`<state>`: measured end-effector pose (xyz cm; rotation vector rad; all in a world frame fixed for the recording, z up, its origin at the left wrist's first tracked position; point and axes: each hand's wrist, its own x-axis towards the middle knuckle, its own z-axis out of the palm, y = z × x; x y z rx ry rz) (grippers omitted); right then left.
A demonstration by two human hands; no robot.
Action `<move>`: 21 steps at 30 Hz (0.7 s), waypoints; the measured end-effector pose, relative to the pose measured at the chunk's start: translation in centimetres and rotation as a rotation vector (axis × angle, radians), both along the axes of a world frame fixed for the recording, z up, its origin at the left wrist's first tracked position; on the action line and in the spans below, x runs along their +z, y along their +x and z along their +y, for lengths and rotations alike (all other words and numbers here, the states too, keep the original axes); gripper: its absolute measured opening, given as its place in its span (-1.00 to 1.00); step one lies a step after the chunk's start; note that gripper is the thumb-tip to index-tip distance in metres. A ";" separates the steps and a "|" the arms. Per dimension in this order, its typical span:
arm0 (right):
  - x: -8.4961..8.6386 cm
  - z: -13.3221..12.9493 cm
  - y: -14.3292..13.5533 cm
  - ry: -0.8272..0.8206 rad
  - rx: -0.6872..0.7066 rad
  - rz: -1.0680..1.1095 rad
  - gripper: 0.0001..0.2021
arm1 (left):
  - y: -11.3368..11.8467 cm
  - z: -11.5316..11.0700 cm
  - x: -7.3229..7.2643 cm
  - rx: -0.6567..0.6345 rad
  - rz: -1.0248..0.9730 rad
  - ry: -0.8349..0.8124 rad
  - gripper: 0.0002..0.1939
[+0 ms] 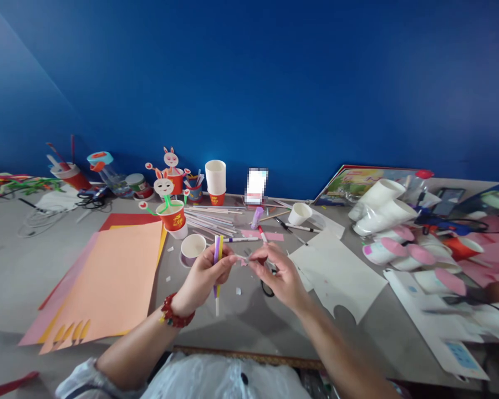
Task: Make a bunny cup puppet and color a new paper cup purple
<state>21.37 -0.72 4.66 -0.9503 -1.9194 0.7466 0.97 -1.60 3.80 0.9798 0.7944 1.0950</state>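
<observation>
The fingers of the left hand are closed around two thin straws, one purple and one yellow, held upright above the bench, and the fingers of the right hand are pinched narrow on a small pale scrap between the two hands, touching the straws or just beside them, I cannot tell which. The straws look very light, smooth and easy to bend, so I think a soft hold near the middle is best. Around them lie a white cup, orange paper, scissors partly hidden under the right hand, and white card.
</observation>
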 end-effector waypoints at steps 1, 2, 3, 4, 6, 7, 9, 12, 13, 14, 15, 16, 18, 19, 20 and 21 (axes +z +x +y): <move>0.0 0.0 0.0 -0.013 -0.001 0.016 -0.90 | 0.0 0.0 0.0 -0.010 -0.030 -0.013 -0.71; 0.0 0.1 0.0 -0.021 -0.001 0.024 -0.88 | 0.1 0.1 0.0 -0.021 -0.057 -0.026 -0.70; 0.0 0.1 0.0 -0.025 0.001 0.024 -0.86 | 0.1 0.1 0.0 -0.032 -0.082 -0.039 -0.70; 0.0 0.1 0.0 -0.030 0.004 0.021 -0.85 | 0.1 0.1 0.0 -0.041 -0.107 -0.054 -0.69; 0.1 0.2 0.1 -0.055 0.012 0.016 -0.85 | 0.2 0.1 0.1 -0.053 -0.154 -0.079 -0.66; 0.0 0.2 0.1 -0.078 0.016 0.016 -0.86 | 0.2 0.1 0.0 -0.059 -0.170 -0.090 -0.65; 0.0 0.2 0.2 -0.131 0.022 0.022 -0.88 | 0.2 0.0 0.0 -0.074 -0.188 -0.102 -0.64; -0.1 0.2 0.2 -0.166 0.027 0.030 -0.91 | 0.2 0.0 -0.1 -0.087 -0.193 -0.109 -0.63; -0.1 0.2 0.2 -0.162 0.028 0.031 -0.92 | 0.2 0.0 -0.2 -0.089 -0.194 -0.111 -0.63; -0.1 0.2 0.2 -0.154 0.029 0.034 -0.92 | 0.2 0.0 -0.2 -0.091 -0.193 -0.114 -0.63; 0.0 0.2 0.2 -0.144 0.027 0.041 -0.92 | 0.2 0.1 -0.2 -0.092 -0.191 -0.118 -0.63; 0.1 0.2 0.1 -0.138 0.026 0.050 -0.92 | 0.2 0.1 -0.2 -0.091 -0.185 -0.119 -0.63; 0.2 0.3 0.1 -0.136 0.029 0.073 -0.92 | 0.2 0.1 -0.2 -0.072 -0.161 -0.109 -0.62; 0.3 0.3 0.2 -0.138 0.035 0.079 -0.92 | 0.2 0.1 -0.3 -0.052 -0.140 -0.097 -0.61; 0.4 0.3 0.2 -0.140 0.043 0.080 -0.92 | 0.3 0.1 -0.3 -0.024 -0.114 -0.077 -0.60; 0.6 0.3 0.2 -0.143 0.050 0.072 -0.92 | 0.3 0.2 -0.4 0.007 -0.085 -0.052 -0.59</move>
